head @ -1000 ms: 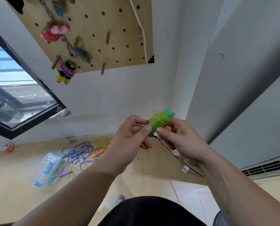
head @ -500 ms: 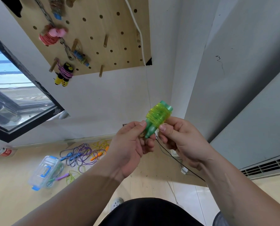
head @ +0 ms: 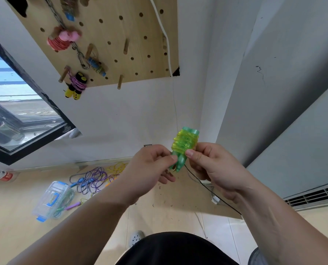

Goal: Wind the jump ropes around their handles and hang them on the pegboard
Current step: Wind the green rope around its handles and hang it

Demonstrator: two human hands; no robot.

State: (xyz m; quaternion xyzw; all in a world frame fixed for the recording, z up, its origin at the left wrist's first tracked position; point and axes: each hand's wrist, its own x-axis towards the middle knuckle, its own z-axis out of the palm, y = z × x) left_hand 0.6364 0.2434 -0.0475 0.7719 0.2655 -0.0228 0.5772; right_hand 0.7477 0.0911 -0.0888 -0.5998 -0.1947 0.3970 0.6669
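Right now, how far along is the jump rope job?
Done: the pink rope, blue rope and purple rope hang wound on the pegboard. In hand: the left hand and right hand hold the wound green rope, not yet hung. Left: hanging it, then the loose ropes on the floor.

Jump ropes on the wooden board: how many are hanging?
4: brownish bundle at the top edge, pink bundle below, blue bundle mid-board, purple-and-yellow bundle lowest. More may hang above.
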